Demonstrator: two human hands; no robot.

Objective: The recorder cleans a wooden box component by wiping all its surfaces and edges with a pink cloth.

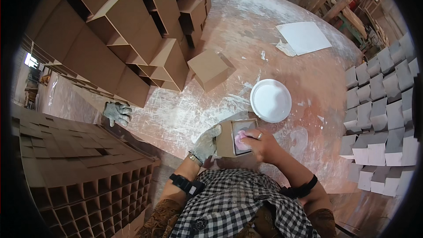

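1. The table [317, 77] has a reddish-brown surface, smeared with white.
2. Brown boxes [128, 22] are stacked high along its left edge, several with open sides.
3. A brown stack with square cells [83, 163] stands beside the near left corner.
4. Pale grey blocks [382, 105] rise in rows along the right edge.
5. A white sheet [304, 37] lies near the far right edge.
6. A loose brown box [209, 71] sits tilted just beside the stacked boxes.
7. The work box [225, 139] is at the middle of the near edge; whether it rests on the surface cannot be told.
8. A round white dish [270, 100] lies just beyond it, toward the right edge.
9. The person's gloved left hand [205, 145] grips the work box's left side.
10. The bare right hand [264, 145], ringed, pinches a pink cloth against the box's pale, dark-edged face.
11. A grey glove [117, 113] lies at the near left corner.
12. The pink cloth [240, 141] is bunched under the right fingers.
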